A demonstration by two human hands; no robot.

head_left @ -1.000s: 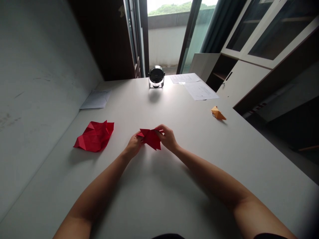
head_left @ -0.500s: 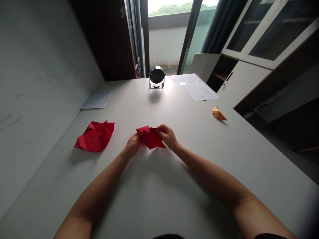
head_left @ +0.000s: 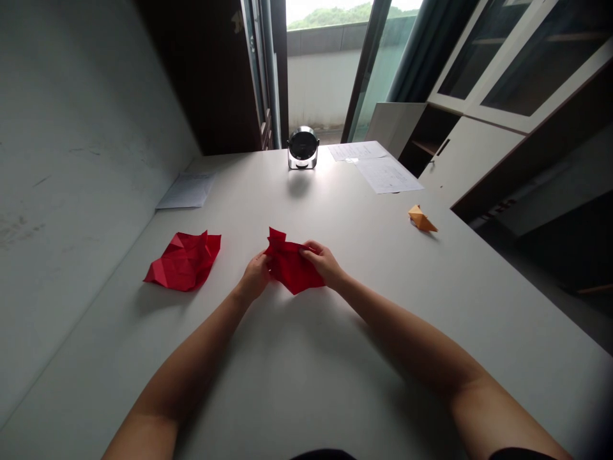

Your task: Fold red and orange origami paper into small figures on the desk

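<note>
Between my two hands is a sheet of red paper [head_left: 295, 267], folded and creased, with a small flap standing up at its upper left. My left hand [head_left: 257, 273] pinches its left edge, and the fingertips are partly hidden behind the paper. On the right side, my right hand [head_left: 322, 260] grips the upper edge with the thumb on the near face. A second creased red paper [head_left: 184, 262] lies to the left on the white table [head_left: 297, 383], its edges lifted a little off the surface.
A small folded orange paper piece [head_left: 422, 220] rests at the right. At the back stands a round black device on a metal stand [head_left: 302, 148]. Printed sheets [head_left: 387, 174] lie at the back right, and a pale flat packet [head_left: 186, 191] sits beside the left wall [head_left: 86, 166].
The red paper in my hands has opened out: its upper-left flap now stands up and its lower part spreads wider. Both hands stay in nearly the same place.
</note>
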